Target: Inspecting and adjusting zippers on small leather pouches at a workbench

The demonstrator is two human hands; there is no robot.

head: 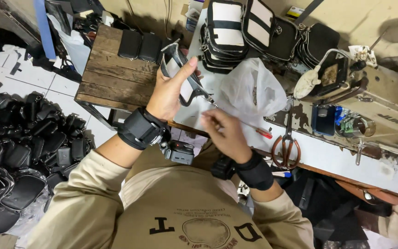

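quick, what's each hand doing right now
Left hand: closed on a black zippered pouch piece, held up over the table.
Right hand: fingers curled by the zipper's end; blurred, so the grip cannot be told.

Scissors, plastic bag, stacked pouches

Bare bench between plastic bag and scissors; stacked pouches block behind.

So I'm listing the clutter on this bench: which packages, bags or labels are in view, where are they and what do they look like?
Plastic bag: on the bench beyond the right hand, crumpled, translucent white.
Small box: far edge of the bench behind the black pouches, flat, yellow and dark.
Label: side of the sewing machine, dark lettering on beige.
No screens.
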